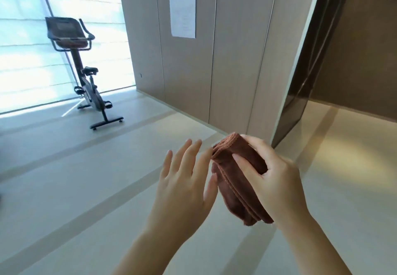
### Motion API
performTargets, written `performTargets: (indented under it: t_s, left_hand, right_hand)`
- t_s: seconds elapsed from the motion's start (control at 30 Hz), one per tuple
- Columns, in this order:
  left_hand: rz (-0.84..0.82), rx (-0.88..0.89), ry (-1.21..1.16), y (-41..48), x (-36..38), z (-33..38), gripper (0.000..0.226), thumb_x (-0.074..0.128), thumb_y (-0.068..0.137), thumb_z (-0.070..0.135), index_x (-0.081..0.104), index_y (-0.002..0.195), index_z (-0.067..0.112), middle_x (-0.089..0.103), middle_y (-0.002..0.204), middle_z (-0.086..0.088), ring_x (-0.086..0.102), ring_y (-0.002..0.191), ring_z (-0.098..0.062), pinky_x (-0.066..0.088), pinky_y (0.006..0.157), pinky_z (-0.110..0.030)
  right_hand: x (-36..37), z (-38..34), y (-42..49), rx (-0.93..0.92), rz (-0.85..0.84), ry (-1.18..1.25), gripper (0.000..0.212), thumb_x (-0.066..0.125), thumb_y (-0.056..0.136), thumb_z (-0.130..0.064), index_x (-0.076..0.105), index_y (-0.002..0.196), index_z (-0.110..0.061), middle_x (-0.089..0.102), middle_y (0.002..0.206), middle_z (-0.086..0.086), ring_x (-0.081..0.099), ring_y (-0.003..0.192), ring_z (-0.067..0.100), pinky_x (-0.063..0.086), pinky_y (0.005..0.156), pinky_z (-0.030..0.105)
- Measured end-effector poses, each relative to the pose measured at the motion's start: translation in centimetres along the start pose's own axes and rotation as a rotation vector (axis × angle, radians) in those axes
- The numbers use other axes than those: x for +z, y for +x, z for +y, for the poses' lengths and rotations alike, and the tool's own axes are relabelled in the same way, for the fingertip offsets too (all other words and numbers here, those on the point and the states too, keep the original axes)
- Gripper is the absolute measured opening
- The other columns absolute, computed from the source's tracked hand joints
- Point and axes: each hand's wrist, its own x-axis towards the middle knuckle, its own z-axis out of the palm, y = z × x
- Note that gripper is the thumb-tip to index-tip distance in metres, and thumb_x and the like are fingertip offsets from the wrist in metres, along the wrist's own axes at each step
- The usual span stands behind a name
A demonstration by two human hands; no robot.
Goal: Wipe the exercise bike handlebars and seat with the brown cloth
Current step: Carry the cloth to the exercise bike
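- Right hand (272, 173) grips the folded brown cloth (238, 186), thumb on top, fingers wrapped round the far side.
- Left hand (184, 184) is spread flat with straight fingers, its edge touching the cloth's left side.
- Exercise bike (86, 77) stands well away by the bright window (21, 59), handlebars (71, 38) and seat (90, 69) untouched.
- White paper (182, 14) stuck on the wall panel.

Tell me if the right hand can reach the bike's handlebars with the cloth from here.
Probably not yet. The right hand grips the brown cloth near the body; the handlebars are on the exercise bike far off by the window. Only floor lies between, so walking over should do it.
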Motion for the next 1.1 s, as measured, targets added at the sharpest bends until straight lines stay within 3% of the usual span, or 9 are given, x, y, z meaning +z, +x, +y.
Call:
performTargets:
  t_s: [0.2,0.3,0.47,0.7,0.87,1.1]
  left_hand:
    - [0.032,-0.169,0.116,5.0,1.6,-11.6,0.045,0.036,0.087,0.032,0.055,0.119,0.007,0.056,0.126,-0.015,0.046,0.122,-0.033,0.030,0.100,-0.054]
    - [0.027,-0.247,0.144,6.7,2.6,-18.1,0.046,0.036,0.087,0.033,0.054,0.120,0.007,0.056,0.126,-0.015,0.047,0.122,-0.033,0.029,0.100,-0.055]
    - [0.061,-0.300,0.178,11.0,3.2,-30.5,0.042,0.050,0.084,0.027,0.055,0.119,0.005,0.057,0.124,-0.018,0.048,0.119,-0.036,0.033,0.098,-0.059]
    - [0.068,-0.297,0.246,18.6,4.2,-46.3,0.040,0.061,0.082,0.021,0.056,0.118,0.004,0.057,0.123,-0.019,0.049,0.118,-0.037,0.033,0.097,-0.058]
    - [0.026,-0.318,0.230,23.2,7.4,-54.8,0.039,0.063,0.081,0.020,0.057,0.117,0.005,0.058,0.122,-0.019,0.049,0.118,-0.037,0.034,0.096,-0.058]
    - [0.042,-0.308,0.238,32.6,13.8,-67.6,0.037,0.061,0.084,0.020,0.056,0.117,0.005,0.058,0.122,-0.018,0.049,0.118,-0.036,0.031,0.098,-0.057]
  right_hand:
    - [11.8,0.1,8.3,-0.050,-0.116,0.143,0.038,0.055,0.081,-0.042,0.061,0.114,-0.024,0.072,0.090,-0.007,0.067,0.077,0.011,0.050,0.074,0.017]
    - [18.9,-0.6,11.8,-0.065,-0.202,0.160,0.038,0.052,0.081,-0.045,0.059,0.115,-0.029,0.072,0.089,-0.007,0.067,0.075,0.015,0.054,0.070,0.023]
    - [30.9,-2.8,18.4,-0.058,-0.303,0.210,0.040,0.051,0.081,-0.048,0.056,0.118,-0.033,0.071,0.093,-0.007,0.066,0.079,0.015,0.056,0.073,0.029]
    - [44.9,-5.6,29.1,-0.023,-0.278,0.251,0.031,0.057,0.082,-0.042,0.058,0.112,-0.034,0.070,0.090,-0.009,0.064,0.079,0.014,0.052,0.072,0.023]
    - [53.0,-4.5,35.2,0.002,-0.294,0.249,0.030,0.059,0.082,-0.040,0.057,0.111,-0.036,0.070,0.089,-0.008,0.064,0.080,0.017,0.055,0.072,0.033]
    - [66.0,-0.6,46.2,0.037,-0.274,0.270,0.031,0.058,0.080,-0.043,0.056,0.110,-0.040,0.070,0.087,-0.011,0.063,0.079,0.014,0.047,0.068,0.021]
